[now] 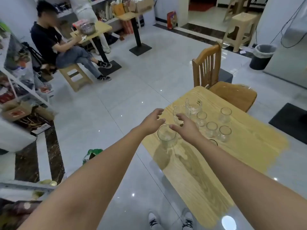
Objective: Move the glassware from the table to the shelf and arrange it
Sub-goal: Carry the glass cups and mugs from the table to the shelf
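**A:** So, where does the glassware stand?

**B:** Upright on the pale wood-grain table [245,151]; a wide clear glass tumbler [166,138] sits at the near left edge; a rounded clear glass cup [178,113] and a tall clear glass jug [193,105] stand behind it; several small clear glasses [211,130] stand to the right.

**A:** And the hands?

**B:** Both empty; the left hand [152,121] and the right hand [187,130] reach out with fingers spread and loosely bent, gripping nothing.

**A:** Which is nearer the tumbler?

**B:** The right, I judge; its fingertips hang just over the far rim, though whether they touch I cannot tell; the left hovers just beyond, to the left; the tumbler lies between and slightly nearer the person than both, its long axis vertical; a grasp would need to drop down and close inward.

**A:** And the shelf?

**B:** The white metal shelf rack [21,83] stands well apart, across the floor on the left.
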Demonstrator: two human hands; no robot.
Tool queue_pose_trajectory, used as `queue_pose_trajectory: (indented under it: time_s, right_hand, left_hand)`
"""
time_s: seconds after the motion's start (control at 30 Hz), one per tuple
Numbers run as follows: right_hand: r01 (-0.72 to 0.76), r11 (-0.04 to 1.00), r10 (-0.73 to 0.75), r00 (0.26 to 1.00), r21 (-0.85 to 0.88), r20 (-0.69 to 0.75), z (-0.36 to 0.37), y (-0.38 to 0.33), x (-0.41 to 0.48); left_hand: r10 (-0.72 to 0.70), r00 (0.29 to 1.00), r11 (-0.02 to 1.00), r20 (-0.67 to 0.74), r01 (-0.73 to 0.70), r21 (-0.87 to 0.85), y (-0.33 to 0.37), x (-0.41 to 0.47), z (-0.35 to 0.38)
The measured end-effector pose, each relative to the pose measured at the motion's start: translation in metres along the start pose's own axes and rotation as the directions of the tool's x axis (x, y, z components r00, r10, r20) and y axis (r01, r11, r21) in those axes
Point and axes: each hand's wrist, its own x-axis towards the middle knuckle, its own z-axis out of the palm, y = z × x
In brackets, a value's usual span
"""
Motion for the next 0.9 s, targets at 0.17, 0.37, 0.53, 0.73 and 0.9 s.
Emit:
queue_pose_trajectory:
  time_s: [0.17, 0.37, 0.53, 0.73, 0.9]
  right_hand:
    - [-0.189, 0.979, 0.193, 0.980, 0.081, -0.040, 0.037, 0.029, 0.006]
    - [-0.369, 0.918, 0.384, 0.919, 0.148, -0.087, 0.071, 0.057, 0.028]
    - [-0.505, 0.819, 0.544, 0.835, 0.273, -0.088, 0.099, 0.085, 0.042]
    - [-0.566, 0.667, 0.642, 0.767, 0.484, 0.012, 0.117, 0.095, 0.055]
    - [-0.577, 0.631, 0.673, 0.740, 0.518, 0.004, 0.131, 0.096, 0.070]
  left_hand:
    - [-0.128, 0.991, 0.991, 0.042, 0.126, 0.054, -0.034, 0.025, 0.011]
    - [-0.263, 0.961, 0.964, 0.083, 0.260, 0.049, -0.087, 0.066, 0.031]
    - [-0.373, 0.920, 0.927, 0.119, 0.375, 0.005, -0.119, 0.088, 0.054]
    - [-0.347, 0.933, 0.936, 0.098, 0.339, 0.094, -0.141, 0.104, 0.070]
    - [-0.248, 0.966, 0.959, 0.067, 0.236, 0.156, -0.155, 0.112, 0.070]
